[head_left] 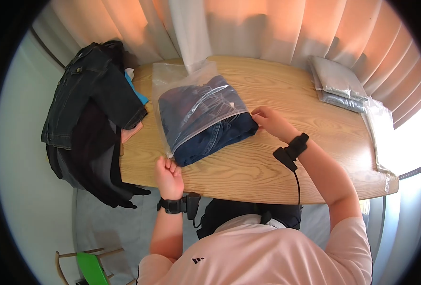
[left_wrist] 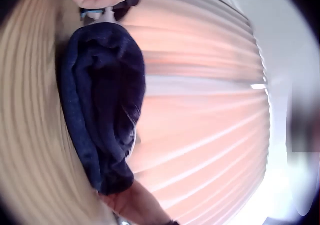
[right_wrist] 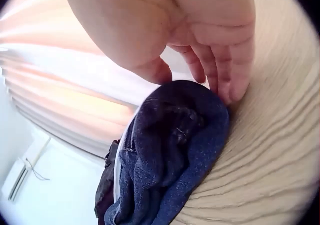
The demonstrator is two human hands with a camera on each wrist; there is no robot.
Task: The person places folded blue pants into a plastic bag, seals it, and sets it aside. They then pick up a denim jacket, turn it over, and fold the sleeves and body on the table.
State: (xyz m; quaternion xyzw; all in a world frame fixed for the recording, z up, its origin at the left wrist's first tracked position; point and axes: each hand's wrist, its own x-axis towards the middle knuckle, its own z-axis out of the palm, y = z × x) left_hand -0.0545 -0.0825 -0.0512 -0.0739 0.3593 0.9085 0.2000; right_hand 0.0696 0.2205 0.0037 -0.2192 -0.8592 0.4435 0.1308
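— Why does it all lie like that?
— Dark clothes [head_left: 89,90] hang leftmost, probably to free space. The left hand [head_left: 170,179] curls its fingers beside the clear bag's [head_left: 165,76] near corner; whether that grip pinches anything, I can't tell. The folded denim [head_left: 215,140] sits mostly in the bag on the worktop [head_left: 286,178], near edge out. The right hand [head_left: 273,124] has its grip half closed round the denim's right end, perhaps steadying it
— Any writing?
— None legible; a three-bar logo [head_left: 198,260] marks the shirt [head_left: 267,251]
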